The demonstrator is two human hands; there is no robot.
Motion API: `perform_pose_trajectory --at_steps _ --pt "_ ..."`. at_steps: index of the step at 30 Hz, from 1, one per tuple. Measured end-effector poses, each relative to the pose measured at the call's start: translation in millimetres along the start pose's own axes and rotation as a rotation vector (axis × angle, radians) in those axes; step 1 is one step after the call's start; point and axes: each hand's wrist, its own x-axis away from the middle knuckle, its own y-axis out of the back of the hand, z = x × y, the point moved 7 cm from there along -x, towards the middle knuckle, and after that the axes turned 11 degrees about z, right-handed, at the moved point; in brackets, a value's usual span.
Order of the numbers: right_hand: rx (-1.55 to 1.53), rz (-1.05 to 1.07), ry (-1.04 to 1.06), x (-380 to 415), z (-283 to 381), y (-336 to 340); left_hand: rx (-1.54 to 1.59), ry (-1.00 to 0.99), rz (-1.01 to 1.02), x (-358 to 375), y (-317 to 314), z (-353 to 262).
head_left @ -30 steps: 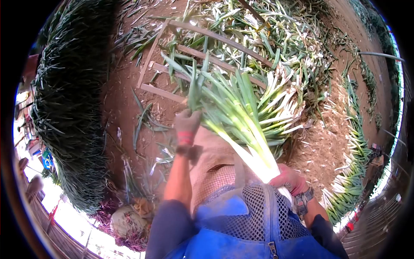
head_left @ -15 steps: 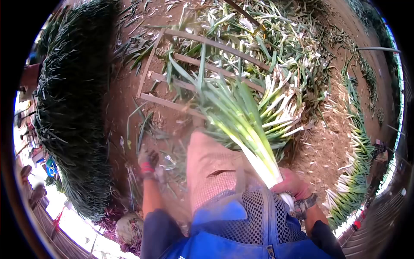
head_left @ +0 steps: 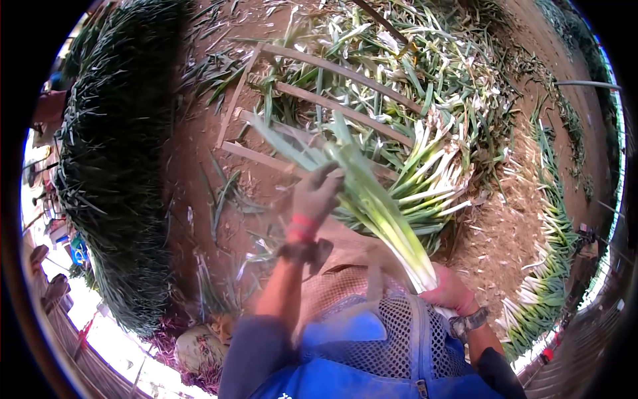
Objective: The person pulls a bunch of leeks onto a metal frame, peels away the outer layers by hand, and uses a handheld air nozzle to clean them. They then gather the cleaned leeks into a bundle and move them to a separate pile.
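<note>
My right hand [head_left: 453, 290], in a pinkish glove, is wrapped round the white root ends of a bunch of long green onions [head_left: 382, 209]. The bunch slants up and left from it, over my lap and a wooden rack [head_left: 332, 103]. My left hand [head_left: 318, 193], in a grey glove with a red cuff, is at the leafy part of the bunch. Its fingers are curled against the green leaves. More onions [head_left: 432, 173] lie just beyond the bunch, with their white ends toward the right.
A tall dark green stack of onions [head_left: 113, 166] stands on the left. Loose leaves and trimmings [head_left: 458, 66] are heaped at the back. A row of onions [head_left: 548, 266] lies along the right. A sack [head_left: 199, 349] sits at the lower left.
My left hand has moved up and right from beside my lap to the leaves and has closed there. The leafy end of the bunch has shifted slightly and its leaves are drawn together.
</note>
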Motion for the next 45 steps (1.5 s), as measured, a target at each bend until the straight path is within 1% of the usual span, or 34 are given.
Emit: perform_pose_trajectory --at_steps 1,2,3,5,9,10,12,14,16,18,19,23,25,26,28,29,30,31,32,33,34,35,36,37,38,39,40,41,42,44,45 --pt "0.134 -0.057 0.028 -0.3 1.5 2.5 0.066 -0.012 0.044 -6.1 -7.7 0.6" --pt "0.132 -0.057 0.03 0.0 1.2 2.0 0.132 -0.023 0.089 -10.1 -13.0 0.3" --pt "0.179 -0.076 -0.002 1.5 1.5 2.4 0.13 -0.022 0.09 -11.7 -12.4 -0.4" --pt "0.222 -0.093 -0.034 1.9 -1.3 2.7 0.143 0.072 0.124 -12.1 -13.5 2.1" --pt "0.283 -0.127 -0.104 2.9 -9.6 6.3 0.148 0.107 0.166 -16.0 -7.8 16.6" --pt "0.303 -0.139 -0.128 2.8 -9.1 8.0 0.203 0.114 0.152 -14.1 -10.2 18.4" --pt "0.252 -0.15 -0.089 2.7 0.8 9.2 0.258 0.122 0.138 -9.6 -15.4 21.0" --pt "0.203 -0.161 -0.051 2.1 4.6 12.0 0.324 0.174 0.161 -3.1 -25.3 25.0" --pt "0.134 -0.146 -0.06 1.1 0.9 13.5 0.305 0.2 0.162 -0.2 -26.6 43.3" --pt "0.104 -0.152 -0.046 1.1 1.5 14.5 0.193 0.231 0.153 3.7 -25.5 57.0" --pt "0.073 -0.158 -0.033 1.5 1.6 14.7 0.267 0.261 0.148 4.6 -28.9 58.7" --pt "0.04 -0.154 -0.058 4.1 -5.1 16.9 0.273 0.269 0.101 2.5 -30.2 62.0" --pt "0.078 -0.155 -0.078 3.6 -16.8 18.6 0.196 0.248 0.064 -2.0 -22.8 68.8" --pt "0.077 -0.156 -0.08 4.4 -16.1 19.1 0.196 0.25 0.067 -5.3 -17.9 81.9" --pt "0.036 -0.149 -0.034 4.9 -9.8 18.6 -0.108 -0.014 0.143 -7.6 -17.9 68.9" --pt "-0.059 -0.1 0.017 1.3 -11.1 13.3 -0.073 0.113 0.127 3.3 -12.5 80.6" --pt "-0.162 -0.085 0.07 0.6 -11.2 12.7 -0.046 0.239 0.145 15.1 -21.4 69.4" --pt "-0.453 0.044 0.071 2.5 -3.9 6.2 0.002 0.285 0.22 18.0 -19.1 83.7" --pt "-0.318 0.048 0.069 0.9 -6.2 8.7 0.044 0.343 0.328 20.3 -23.7 102.7" --pt "-0.302 0.132 0.02 -3.4 -15.6 7.3 0.048 0.433 0.319 37.2 -41.3 88.5" --pt "-0.43 0.122 0.077 0.5 -6.1 6.3 0.034 0.464 0.423 42.7 -35.3 116.7" --pt "-0.559 0.063 0.244 1.3 8.4 6.7 -0.106 0.429 0.495 50.6 -35.6 132.2" --pt "-0.553 0.119 0.188 -2.0 -7.5 12.7 -0.243 0.381 0.543 49.7 -39.5 143.5" --pt "-0.793 0.202 0.235 -30.0 -43.8 -4.6 -0.26 0.446 0.62 51.5 -34.4 160.6" --pt "-0.726 0.219 0.193 -22.8 -35.7 2.8 -0.28 0.511 0.673 48.5 -34.7 170.5" --pt "-0.757 0.236 0.226 -15.6 -29.1 7.4 -0.374 0.436 0.77 47.0 -56.0 153.0" --pt "-0.784 0.257 0.258 -10.8 -26.4 10.8 0.291 0.728 0.593 55.1 -80.8 159.4" --pt "-0.826 0.306 0.355 -12.7 -30.4 9.0 0.082 0.599 0.605 45.9 -82.2 164.8" --pt "-0.874 0.293 0.299 -2.2 -35.0 11.5 -0.121 0.462 0.618 38.8 -83.7 169.9" --pt "-0.645 0.208 0.379 14.1 -48.3 18.4 0.741 0.937 0.863 39.4 -111.1 187.2" --pt "-0.637 0.196 0.473 13.9 -57.6 17.5 0.724 0.844 0.873 34.6 -116.4 192.4"
